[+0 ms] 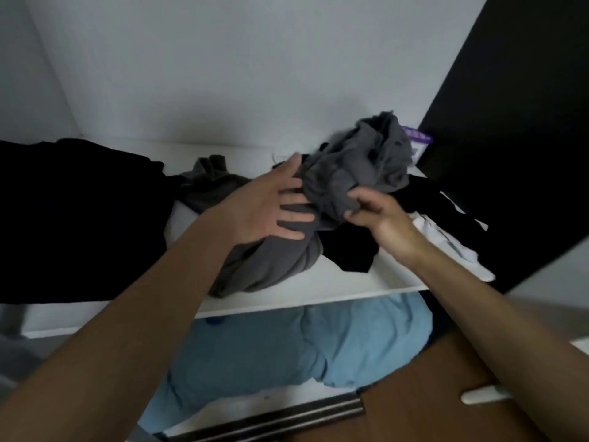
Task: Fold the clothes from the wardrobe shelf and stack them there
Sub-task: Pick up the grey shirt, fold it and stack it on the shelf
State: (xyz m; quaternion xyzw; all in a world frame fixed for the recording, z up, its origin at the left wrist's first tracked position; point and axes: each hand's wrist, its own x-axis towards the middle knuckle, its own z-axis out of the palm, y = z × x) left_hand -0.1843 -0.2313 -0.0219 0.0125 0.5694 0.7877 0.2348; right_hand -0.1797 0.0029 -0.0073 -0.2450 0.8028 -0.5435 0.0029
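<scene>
— Two hands to enter first. Left hand (274, 205)?
— Flat, fingers straight and spread, resting on the grey garment (357, 167). No grip.
— Right hand (379, 218)?
— Thumb and curled fingers pinch a fold of the same grey garment, just right of the left fingertips.
— Location of the grey garment?
— On the wardrobe shelf (318, 291), bunched and unfolded. One part rises in a heap beyond both hands. Grey cloth also lies under the left hand and runs to the shelf's front edge; whether that is one piece or two cannot be told.
— Other cloth on the shelf?
— Item: dark olive-grey garment (210, 180), crumpled, beyond the left wrist. Item: large black garment (79, 218), well left of the left hand. Item: black cloth (353, 253), beneath the right hand, touching the grey garment. Item: white cloth (446, 240), right of the right wrist, partly under a black strip.
— Remaining entries?
— Purple-and-white object (417, 140), behind the grey heap, kind not legible. Light blue bundle (302, 346), on the level below the shelf, between the forearms. Dark panel (510, 122), far right of the right hand.
</scene>
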